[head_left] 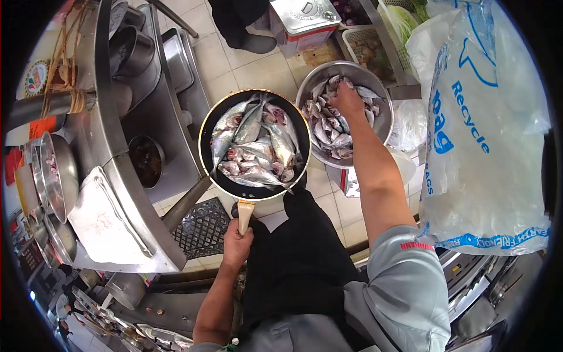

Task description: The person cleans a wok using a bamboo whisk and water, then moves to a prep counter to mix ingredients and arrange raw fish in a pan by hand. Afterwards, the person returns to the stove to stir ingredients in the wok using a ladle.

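Note:
My left hand (237, 243) is wrapped round the pale handle of a black frying pan (206, 154), which is held level. Several whole silvery fish (252, 126) lie piled in the pan, some with reddish gill areas. To its right is a steel bowl (384, 126) holding many smaller-looking fish (328, 126). My right hand (347, 101) reaches down into this bowl and touches the fish near its far side. Its fingers point into the pile and are mostly hidden, so whether they grip a fish cannot be made out.
A steel counter (141, 211) with a white cloth (108, 220) stands at left, with pots on a shelf beyond. A large plastic bag (481, 135) hangs at right. Ahead are a metal tin (305, 17), vegetable baskets (369, 50) and another person's dark shoe (258, 44). A black mat (202, 226) lies on the floor.

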{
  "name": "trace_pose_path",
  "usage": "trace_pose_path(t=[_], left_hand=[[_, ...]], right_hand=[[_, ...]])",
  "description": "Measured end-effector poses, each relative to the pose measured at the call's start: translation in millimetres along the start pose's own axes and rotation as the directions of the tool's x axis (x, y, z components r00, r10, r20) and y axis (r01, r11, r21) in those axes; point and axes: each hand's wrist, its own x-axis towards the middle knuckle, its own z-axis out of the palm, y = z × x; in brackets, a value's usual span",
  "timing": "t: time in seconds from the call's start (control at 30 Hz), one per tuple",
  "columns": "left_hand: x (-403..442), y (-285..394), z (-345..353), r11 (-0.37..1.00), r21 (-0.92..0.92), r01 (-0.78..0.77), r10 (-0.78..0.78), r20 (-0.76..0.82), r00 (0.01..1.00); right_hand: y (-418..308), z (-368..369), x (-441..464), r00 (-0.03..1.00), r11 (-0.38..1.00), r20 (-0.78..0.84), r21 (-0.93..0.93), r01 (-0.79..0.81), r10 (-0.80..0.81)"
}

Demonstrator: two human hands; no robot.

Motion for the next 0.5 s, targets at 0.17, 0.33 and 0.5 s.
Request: trace_pose_path(t=[0.17, 0.33, 0.5], left_hand=[[-2, 0, -14, 0.989, 0.131, -0.065, 0.062, 0.027, 0.998], [-19, 26, -30, 0.976, 0.169, -0.14, 0.128, 0.081, 0.988], [-31, 9, -66, 0.946, 0.198, -0.258, 0.225, 0.178, 0.958]], right_hand=[[-40, -65, -40, 0.973, 0.957, -0.224, 0.267, 0.115, -0.054], [-139, -137, -151, 0.965, 0.784, -0.152, 0.562, 0.264, -0.215], [-194, -163, -230, 0.846, 0.74, -0.071, 0.448, 0.501, -0.529]])
